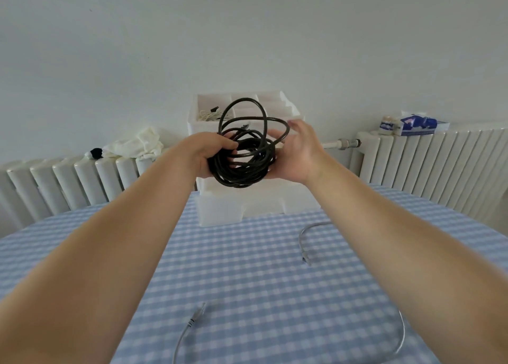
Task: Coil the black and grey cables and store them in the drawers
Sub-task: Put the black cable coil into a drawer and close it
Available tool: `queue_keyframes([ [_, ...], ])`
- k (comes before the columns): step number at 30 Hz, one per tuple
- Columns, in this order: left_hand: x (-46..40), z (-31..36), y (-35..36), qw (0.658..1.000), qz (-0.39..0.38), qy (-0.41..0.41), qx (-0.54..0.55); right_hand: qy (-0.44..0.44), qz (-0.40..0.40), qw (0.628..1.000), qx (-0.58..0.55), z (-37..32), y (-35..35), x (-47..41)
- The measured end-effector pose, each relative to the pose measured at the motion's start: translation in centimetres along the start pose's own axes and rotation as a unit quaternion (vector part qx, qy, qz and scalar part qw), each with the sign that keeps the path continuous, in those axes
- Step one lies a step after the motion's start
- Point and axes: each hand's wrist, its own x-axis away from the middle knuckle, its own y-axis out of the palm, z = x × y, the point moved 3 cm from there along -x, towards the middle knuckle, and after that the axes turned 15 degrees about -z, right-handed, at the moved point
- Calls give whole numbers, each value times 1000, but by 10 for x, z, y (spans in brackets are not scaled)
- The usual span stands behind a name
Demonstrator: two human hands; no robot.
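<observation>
Black cable (pixel 243 154) sits bundled in loose loops at mid-frame, held up in the air between both hands. Left hand (pixel 204 154) has its fingers curled round the left side of the coil, gripping the thick of the bundle. Right hand (pixel 295 154) cups the right side, palm in, fingers fairly straight and spread against the loops, one strand running across the fingertips. A couple of bigger loops stand up above the bundle, rising in front of the drawers (pixel 247 204). That white plastic drawer unit stands just behind the hands at the far edge of the surface (pixel 247 281), its top tray divided into compartments, with a pale cord (pixel 207 114) lying in the left one. Down on the blue-and-white checked cloth, grey cable (pixel 305 242) curves at centre right, one plug end pointing toward the lower part of the frame; more grey cable with a plug lies at bottom centre and loops round at lower right, partly hidden by the right forearm. White radiators (pixel 439 171) run along the wall both sides. Crumpled white cloth (pixel 137 145) rests on the left radiator, a blue packet (pixel 419 123) on the right one.
</observation>
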Motion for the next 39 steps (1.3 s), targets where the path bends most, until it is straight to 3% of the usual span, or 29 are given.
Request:
queue_keyframes([
  [2,-2,-5,0,1000,-7,-16,-9,20,-16,999,38,1,0,1],
  [5,-6,-11,-1,999,-13,-28,-24,87,-30,978,189,4,8,4],
  [9,-7,-9,3,997,-40,-30,-52,65,56,937,340,6,4,1],
  [12,-11,-9,2,994,-42,-50,-89,41,105,914,390,9,-2,-11],
  [18,-15,-28,-13,969,-65,-171,-169,218,108,851,465,14,0,-18],
  [29,-27,-27,-19,918,-117,-254,-282,424,67,764,481,17,-15,-47],
  [33,-31,-26,-20,901,-105,-250,-338,488,66,741,457,16,-21,-51],
  [39,-38,-22,-27,906,-67,-179,-378,495,76,739,451,13,-26,-58],
])
